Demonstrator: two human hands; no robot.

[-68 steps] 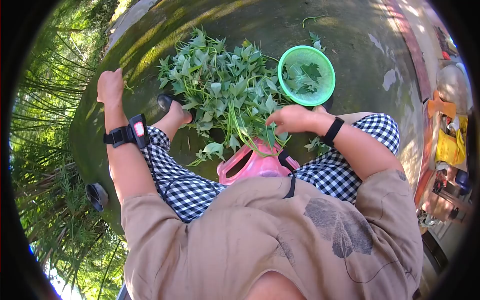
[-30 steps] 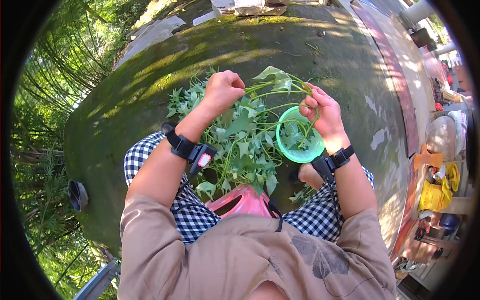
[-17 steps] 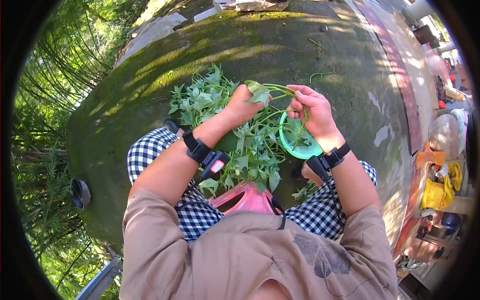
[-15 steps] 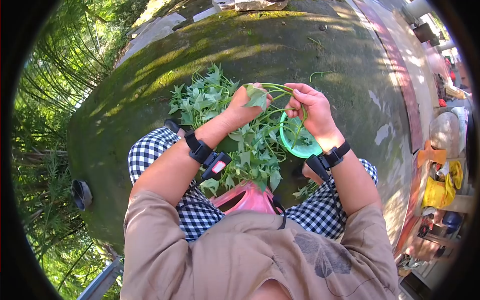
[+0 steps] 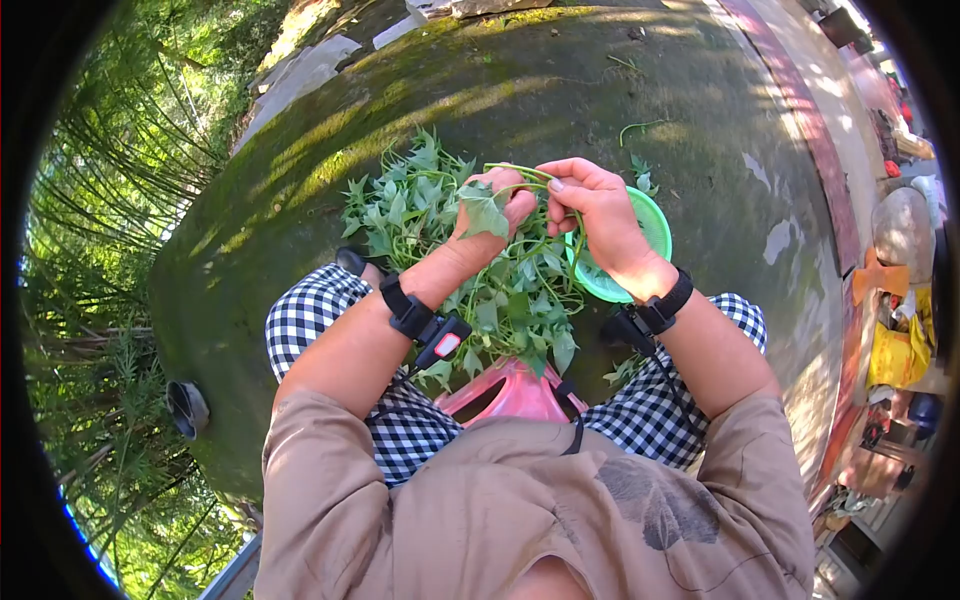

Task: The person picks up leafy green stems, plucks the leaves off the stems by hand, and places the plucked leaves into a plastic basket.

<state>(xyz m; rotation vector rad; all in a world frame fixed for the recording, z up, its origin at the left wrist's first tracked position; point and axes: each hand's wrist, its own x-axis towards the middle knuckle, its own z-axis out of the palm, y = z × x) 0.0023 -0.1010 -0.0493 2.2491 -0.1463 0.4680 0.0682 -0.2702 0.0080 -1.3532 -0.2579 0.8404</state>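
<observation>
My left hand [image 5: 508, 196] is closed around a green vine stem [image 5: 527, 170], with a broad leaf [image 5: 484, 209] hanging over its fingers. Close beside it, my right hand [image 5: 600, 212] pinches the same stem between thumb and fingers, and a length of stem curves down below its fingertips. Beneath both hands lies a heaped pile of leafy vines [image 5: 405, 205], with pointed leaves and thin stems. Partly behind my right hand stands a light green plastic basket [image 5: 660, 228]; its contents are mostly hidden.
A pink plastic stool [image 5: 512, 392] sits between my knees. Stray sprigs [image 5: 643, 176] lie beside the basket, and a loose stem [image 5: 637, 127] lies farther off on the mossy concrete [image 5: 260, 330]. A dark pot [image 5: 187, 409] is at left; a yellow bag [image 5: 897, 355] is among clutter at right.
My hands have drawn closer together, and the arched stems between them are now shorter and fewer. The view has shifted slightly, and more of the green basket shows.
</observation>
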